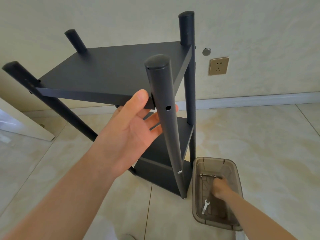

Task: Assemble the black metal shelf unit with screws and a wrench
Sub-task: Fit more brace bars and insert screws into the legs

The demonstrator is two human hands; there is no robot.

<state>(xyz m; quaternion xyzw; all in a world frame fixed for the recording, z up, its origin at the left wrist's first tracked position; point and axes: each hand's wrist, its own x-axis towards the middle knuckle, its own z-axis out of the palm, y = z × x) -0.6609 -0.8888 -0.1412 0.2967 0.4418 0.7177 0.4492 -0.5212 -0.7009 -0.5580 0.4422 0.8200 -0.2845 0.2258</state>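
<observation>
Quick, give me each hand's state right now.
Left hand: pinches the top shelf at its corner, thumb on the edge, fingers underneath.
Right hand: down in the plastic bin, blurred; cannot tell.

Left hand — gripping top shelf.
</observation>
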